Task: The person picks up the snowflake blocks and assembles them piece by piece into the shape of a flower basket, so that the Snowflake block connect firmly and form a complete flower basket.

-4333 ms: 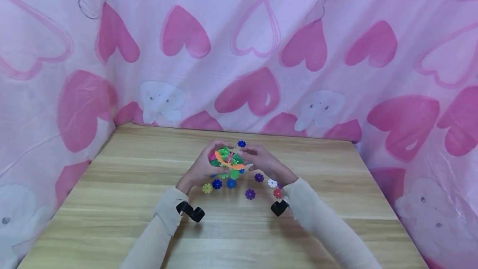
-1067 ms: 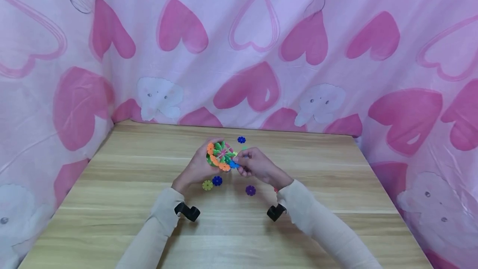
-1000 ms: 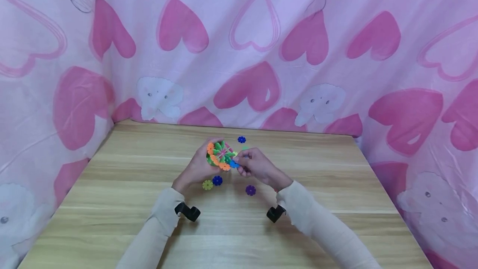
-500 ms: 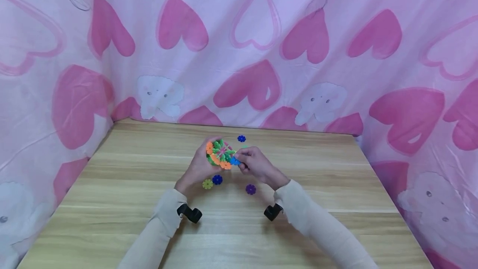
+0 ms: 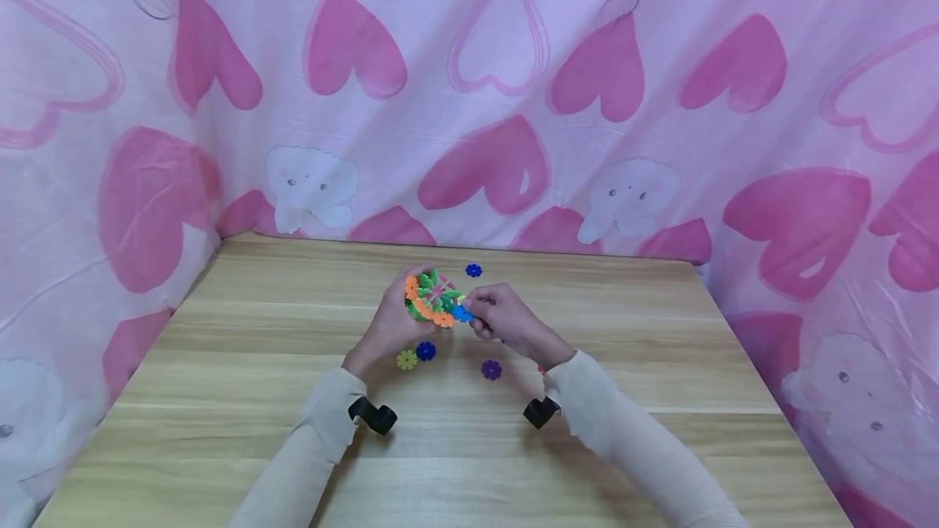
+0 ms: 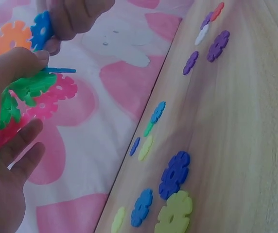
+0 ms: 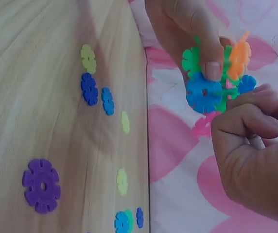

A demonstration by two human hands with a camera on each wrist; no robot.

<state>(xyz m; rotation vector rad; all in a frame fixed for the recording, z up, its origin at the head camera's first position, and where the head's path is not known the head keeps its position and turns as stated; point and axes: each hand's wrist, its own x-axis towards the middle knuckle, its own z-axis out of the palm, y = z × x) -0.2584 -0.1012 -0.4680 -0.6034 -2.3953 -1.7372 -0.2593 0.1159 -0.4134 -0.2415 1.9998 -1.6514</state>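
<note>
A cluster of interlocking flower-shaped plastic discs, in green, pink, orange and blue, is held above the table. My left hand grips it from the left, with the thumb pressed along the near side and a blue disc under the thumb tip. From the right, my right hand pinches another blue disc between thumb and curled fingers. That disc stands at the cluster's edge, beside an orange disc. The fingertips of the right hand partly hide it.
Loose discs lie on the wooden table below and around the hands: a yellow one, a dark blue one, a purple one and several more. Another dark blue disc lies farther back. A heart-patterned curtain surrounds the table's back and sides.
Several seconds ago the right hand's fingers were spread at the cluster; now they pinch a blue disc at its edge. The cluster has been turned. Over the last second the hands have barely moved.
</note>
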